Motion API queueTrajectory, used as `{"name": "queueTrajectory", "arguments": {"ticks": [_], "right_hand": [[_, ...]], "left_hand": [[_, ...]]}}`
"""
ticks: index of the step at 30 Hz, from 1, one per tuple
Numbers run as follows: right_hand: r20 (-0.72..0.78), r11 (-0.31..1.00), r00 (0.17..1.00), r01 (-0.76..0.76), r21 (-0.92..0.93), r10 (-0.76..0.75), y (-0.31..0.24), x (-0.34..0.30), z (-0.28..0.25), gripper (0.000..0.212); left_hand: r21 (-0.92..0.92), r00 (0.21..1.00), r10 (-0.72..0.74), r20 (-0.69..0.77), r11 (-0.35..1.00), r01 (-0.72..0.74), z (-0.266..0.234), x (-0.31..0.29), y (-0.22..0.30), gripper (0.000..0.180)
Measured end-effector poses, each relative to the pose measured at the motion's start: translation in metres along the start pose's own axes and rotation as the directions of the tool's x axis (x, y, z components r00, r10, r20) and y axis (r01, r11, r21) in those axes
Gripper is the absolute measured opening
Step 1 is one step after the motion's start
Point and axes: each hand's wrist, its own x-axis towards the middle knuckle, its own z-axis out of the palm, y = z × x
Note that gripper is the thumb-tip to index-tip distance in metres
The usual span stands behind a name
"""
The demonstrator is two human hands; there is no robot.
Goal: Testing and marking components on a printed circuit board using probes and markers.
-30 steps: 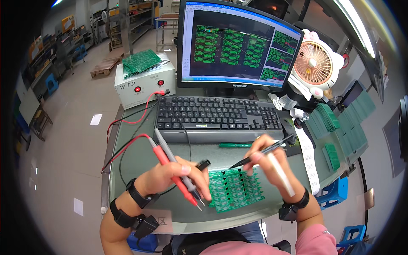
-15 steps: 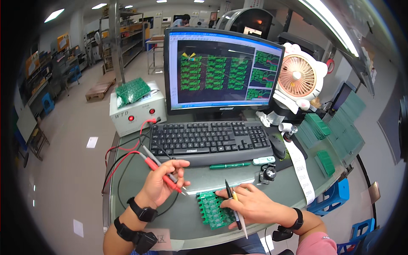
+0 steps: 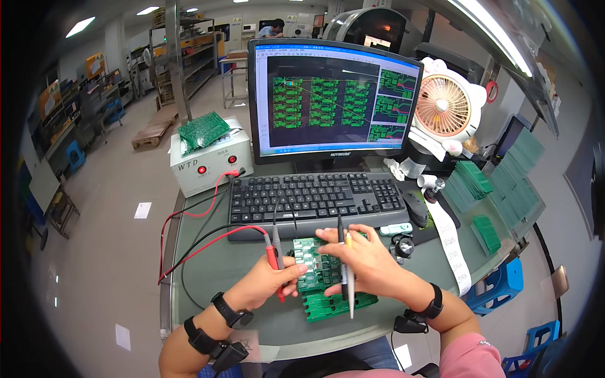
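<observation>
The left hand (image 3: 268, 285) is gripping two test probes (image 3: 275, 255), one red and one black, closed around them at the left edge of the green circuit board panel (image 3: 328, 286), which is lying on the surface (image 3: 208, 283) just near of the black keyboard (image 3: 315, 198). The right hand (image 3: 365, 261) is resting on the panel, its fingers loosely curled around a pen (image 3: 348, 283) and a thin black tool (image 3: 341, 249).
</observation>
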Motion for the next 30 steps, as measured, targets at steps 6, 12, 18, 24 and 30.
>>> {"name": "queueTrajectory", "arguments": {"ticks": [6, 12, 18, 24, 30], "right_hand": [[-0.294, 0.845, 0.924, -0.053, 0.532, 0.243, 0.008, 0.002, -0.001, 0.012], [-0.276, 0.863, 0.932, -0.071, 0.500, 0.236, 0.003, 0.020, 0.019, 0.016], [-0.297, 0.913, 0.941, -0.029, 0.407, 0.163, 0.007, 0.024, 0.023, 0.016], [-0.307, 0.919, 0.928, -0.081, 0.385, 0.211, 0.010, 0.015, 0.017, 0.014], [-0.290, 0.924, 0.943, -0.045, 0.381, 0.166, 0.010, 0.018, 0.020, 0.014]], "left_hand": [[0.064, 1.000, 0.003, 0.002, 0.998, -0.003, 0.000, 0.002, -0.005, 0.039], [0.071, 1.000, -0.006, -0.006, 0.997, 0.006, 0.001, 0.002, -0.005, 0.041], [0.063, 1.000, -0.009, -0.016, 0.998, 0.010, 0.001, 0.002, -0.005, 0.040], [0.076, 1.000, 0.002, -0.018, 0.997, 0.000, 0.001, 0.002, -0.006, 0.039], [0.078, 1.000, -0.006, -0.015, 0.997, 0.008, 0.001, 0.001, -0.004, 0.039]]}}
